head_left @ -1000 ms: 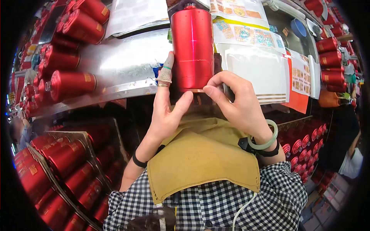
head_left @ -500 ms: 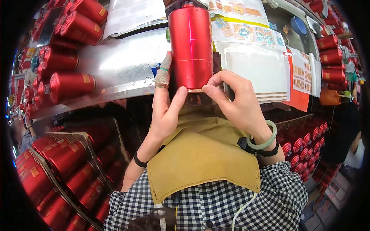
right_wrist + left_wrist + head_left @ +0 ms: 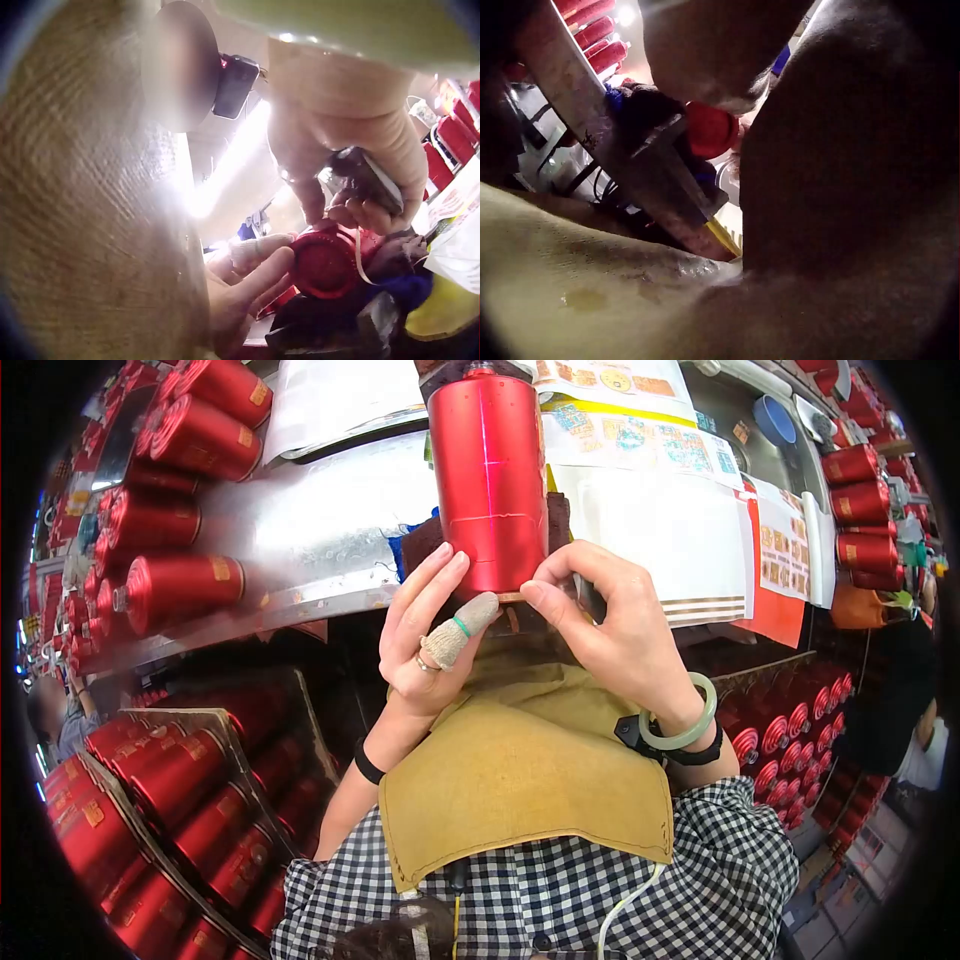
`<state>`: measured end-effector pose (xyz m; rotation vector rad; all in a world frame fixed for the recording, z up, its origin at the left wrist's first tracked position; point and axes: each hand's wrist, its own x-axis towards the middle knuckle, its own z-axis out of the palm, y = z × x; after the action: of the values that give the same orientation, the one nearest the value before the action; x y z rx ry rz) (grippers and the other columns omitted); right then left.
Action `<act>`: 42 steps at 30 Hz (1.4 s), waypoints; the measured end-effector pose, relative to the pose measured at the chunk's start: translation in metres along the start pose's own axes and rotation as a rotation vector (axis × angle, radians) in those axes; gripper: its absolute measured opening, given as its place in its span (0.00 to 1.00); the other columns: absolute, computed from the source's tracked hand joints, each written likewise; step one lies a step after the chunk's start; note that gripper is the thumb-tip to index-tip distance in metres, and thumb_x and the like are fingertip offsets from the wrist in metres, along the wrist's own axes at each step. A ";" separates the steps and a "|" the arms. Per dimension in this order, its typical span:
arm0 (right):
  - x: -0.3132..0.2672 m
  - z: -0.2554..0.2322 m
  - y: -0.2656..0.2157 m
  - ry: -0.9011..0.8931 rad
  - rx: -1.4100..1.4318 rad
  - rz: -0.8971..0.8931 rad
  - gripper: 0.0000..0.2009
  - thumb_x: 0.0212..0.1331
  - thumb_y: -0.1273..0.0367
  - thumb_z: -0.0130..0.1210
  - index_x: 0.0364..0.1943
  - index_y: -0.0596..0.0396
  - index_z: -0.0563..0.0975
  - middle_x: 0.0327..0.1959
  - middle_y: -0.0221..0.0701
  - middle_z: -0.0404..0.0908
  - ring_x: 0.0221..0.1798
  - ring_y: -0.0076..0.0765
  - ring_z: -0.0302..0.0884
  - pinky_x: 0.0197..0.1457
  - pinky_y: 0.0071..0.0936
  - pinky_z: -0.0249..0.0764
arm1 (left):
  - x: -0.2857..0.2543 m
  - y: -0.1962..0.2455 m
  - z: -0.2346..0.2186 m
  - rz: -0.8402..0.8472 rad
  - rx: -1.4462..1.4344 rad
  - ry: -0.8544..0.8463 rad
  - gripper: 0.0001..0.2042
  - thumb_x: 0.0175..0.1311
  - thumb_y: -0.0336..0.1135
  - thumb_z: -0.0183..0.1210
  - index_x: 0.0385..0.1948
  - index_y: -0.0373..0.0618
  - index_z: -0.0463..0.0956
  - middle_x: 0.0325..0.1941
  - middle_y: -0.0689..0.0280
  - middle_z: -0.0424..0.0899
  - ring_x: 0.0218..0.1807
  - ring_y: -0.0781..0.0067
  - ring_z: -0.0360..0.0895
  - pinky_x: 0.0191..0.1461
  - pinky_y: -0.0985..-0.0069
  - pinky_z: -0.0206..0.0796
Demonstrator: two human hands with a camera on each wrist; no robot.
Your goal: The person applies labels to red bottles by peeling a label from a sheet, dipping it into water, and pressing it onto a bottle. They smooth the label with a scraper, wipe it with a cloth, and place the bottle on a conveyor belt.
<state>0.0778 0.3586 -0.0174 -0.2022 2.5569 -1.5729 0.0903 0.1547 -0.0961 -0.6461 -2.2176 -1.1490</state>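
Note:
A shiny red metal canister (image 3: 488,470) lies on its side on a dark cloth (image 3: 425,545) at the bench's front edge, its flat base (image 3: 326,262) towards me. My left hand (image 3: 425,630) is beside the base end. Its fingers are extended, and the one in a knitted finger cot (image 3: 447,640) reaches the base rim. My right hand (image 3: 625,600) has thumb and forefinger together at that rim, where a thin pale strip (image 3: 361,259) hangs. Its other fingers curl round a dark, flat metal-edged tool (image 3: 367,180); I cannot tell its kind.
More red canisters (image 3: 185,588) stand along the bench's left side, and several fill a divided crate (image 3: 160,765) below. Printed sheets (image 3: 640,445) and white paper (image 3: 650,540) cover the right of the bench. Further right are a blue bowl (image 3: 774,420) and more canisters (image 3: 862,505).
My left hand has turned and drawn back from the canister's side, bringing the covered finger down to the base rim. The right hand keeps its place at the rim.

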 end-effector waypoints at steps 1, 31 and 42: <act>0.000 0.000 0.000 -0.001 0.010 0.000 0.08 0.66 0.69 0.63 0.37 0.62 0.81 0.34 0.43 0.85 0.37 0.51 0.84 0.43 0.38 0.78 | 0.002 0.002 0.001 -0.007 0.044 0.015 0.13 0.52 0.20 0.75 0.39 0.44 0.88 0.63 0.55 0.83 0.65 0.48 0.80 0.68 0.56 0.76; 0.001 -0.013 0.004 -0.051 -0.011 0.104 0.10 0.66 0.67 0.64 0.36 0.62 0.82 0.33 0.43 0.85 0.36 0.50 0.84 0.43 0.38 0.77 | 0.015 0.009 0.004 0.086 0.084 -0.003 0.15 0.53 0.16 0.72 0.38 0.49 0.91 0.60 0.53 0.84 0.61 0.50 0.82 0.60 0.66 0.80; 0.001 -0.013 0.007 -0.037 0.003 0.067 0.10 0.66 0.67 0.64 0.36 0.63 0.82 0.33 0.43 0.86 0.36 0.49 0.84 0.44 0.38 0.78 | -0.002 -0.006 0.006 0.025 0.040 0.145 0.21 0.55 0.14 0.71 0.52 0.35 0.83 0.66 0.47 0.79 0.63 0.51 0.81 0.66 0.61 0.79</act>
<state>0.0741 0.3729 -0.0182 -0.1429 2.5060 -1.5347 0.0863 0.1556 -0.1039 -0.5545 -2.0992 -1.1003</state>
